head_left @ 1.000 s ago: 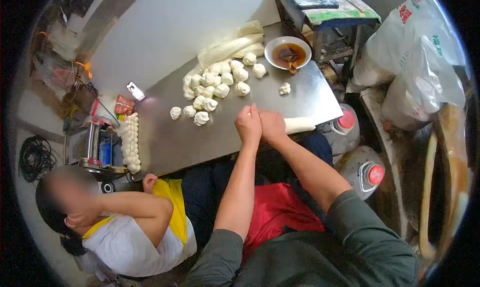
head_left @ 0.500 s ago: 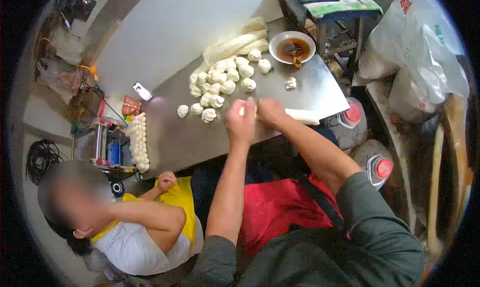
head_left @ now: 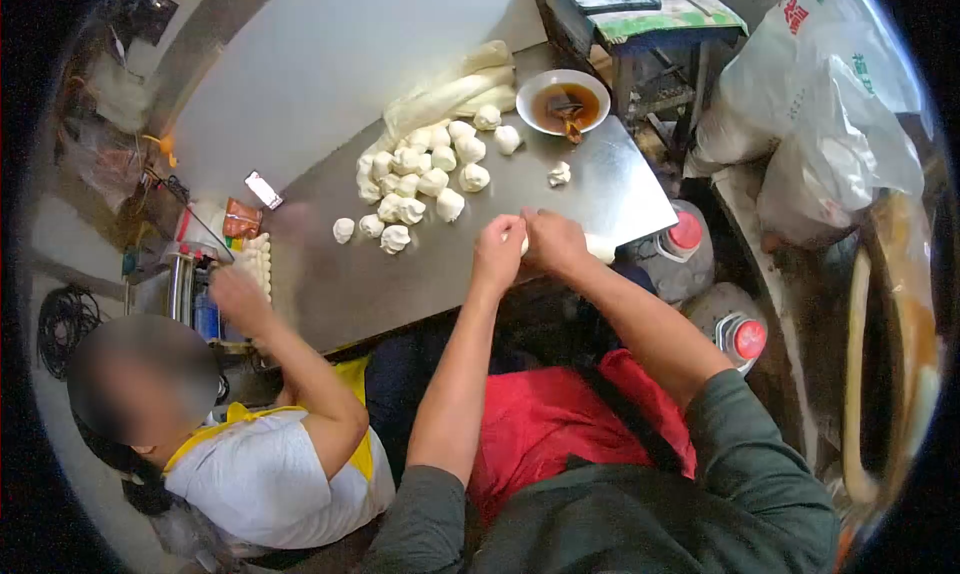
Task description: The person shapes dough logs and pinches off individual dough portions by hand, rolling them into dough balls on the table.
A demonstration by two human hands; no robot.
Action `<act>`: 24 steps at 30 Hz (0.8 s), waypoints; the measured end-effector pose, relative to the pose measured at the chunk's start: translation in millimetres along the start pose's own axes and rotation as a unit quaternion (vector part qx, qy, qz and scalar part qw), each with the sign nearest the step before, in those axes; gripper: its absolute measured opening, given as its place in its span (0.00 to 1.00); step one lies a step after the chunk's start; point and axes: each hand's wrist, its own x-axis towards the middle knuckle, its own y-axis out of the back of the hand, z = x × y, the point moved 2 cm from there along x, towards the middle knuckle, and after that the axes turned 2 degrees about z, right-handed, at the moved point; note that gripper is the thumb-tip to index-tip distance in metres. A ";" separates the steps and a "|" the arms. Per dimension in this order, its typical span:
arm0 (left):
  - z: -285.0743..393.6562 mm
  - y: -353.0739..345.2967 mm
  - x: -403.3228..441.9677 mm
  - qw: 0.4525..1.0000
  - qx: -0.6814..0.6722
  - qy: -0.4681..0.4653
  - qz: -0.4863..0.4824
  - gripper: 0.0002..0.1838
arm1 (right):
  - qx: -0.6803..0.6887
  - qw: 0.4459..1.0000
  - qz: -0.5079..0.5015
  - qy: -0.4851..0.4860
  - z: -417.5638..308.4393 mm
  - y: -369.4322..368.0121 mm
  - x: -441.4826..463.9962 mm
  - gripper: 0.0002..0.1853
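My left hand (head_left: 497, 258) is closed, with a bit of white dough (head_left: 524, 244) showing at its fingertips. My right hand (head_left: 556, 240) is closed beside it, knuckles up, gripping a dough roll (head_left: 601, 248) whose end sticks out on its right side. Both hands are near the front edge of the metal table (head_left: 370, 284), almost touching. Beyond them lies a cluster of white dough lumps (head_left: 433, 181). One small lump (head_left: 559, 175) sits apart, above my right hand. My palms hide most of the held dough.
A white bowl (head_left: 525, 100) of brown liquid stands near the back. Long covered dough strips (head_left: 470, 84) lie behind the lumps. At left, a co-worker's hand (head_left: 240, 299) is near a roller machine (head_left: 180, 289) and a row of dough (head_left: 259, 264). Red-capped jugs (head_left: 686, 230) stand right.
The co-worker's arm has swung up towards the roller machine and dough row. My hands have come closer together, covering more of the dough roll. The whole view has shifted slightly.
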 end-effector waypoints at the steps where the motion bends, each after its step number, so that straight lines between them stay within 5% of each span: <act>1: -1.1 -9.9 -5.1 0.990 0.042 -0.065 0.121 0.18 | 0.037 0.999 -0.025 -0.007 3.8 -6.1 2.9 0.15; 3: 5.6 -28.6 -13.4 0.949 0.026 -0.137 0.283 0.18 | 0.093 0.995 -0.039 -0.010 9.2 -13.9 5.9 0.13; 6: 10.5 -32.8 -2.8 0.935 0.050 -0.127 0.327 0.19 | 0.071 0.997 -0.040 -0.015 11.3 -19.5 3.5 0.11; 7: 5.8 -29.2 4.0 0.955 0.041 -0.077 0.284 0.19 | 0.117 0.992 0.052 -0.009 -0.6 -5.8 -2.3 0.11; 10: 6.2 -23.2 9.8 0.968 0.026 -0.023 0.247 0.19 | 0.060 0.997 0.023 -0.042 -0.3 -20.6 0.5 0.11; 14: -3.7 -24.1 13.9 0.932 0.097 -0.124 0.326 0.18 | 0.011 0.999 0.017 -0.046 -0.7 -29.8 4.4 0.11; 17: 1.5 -14.1 16.4 0.929 0.176 -0.160 0.285 0.15 | 0.003 0.992 -0.098 -0.082 -13.6 -11.2 13.0 0.12; 22: 28.1 4.8 11.8 0.923 0.263 -0.184 0.212 0.15 | 0.055 0.995 -0.054 -0.065 -1.8 -29.3 19.4 0.13; 24: 35.4 15.4 10.5 0.955 0.243 -0.110 0.132 0.15 | 0.019 0.984 -0.127 -0.120 -0.7 -37.8 29.1 0.15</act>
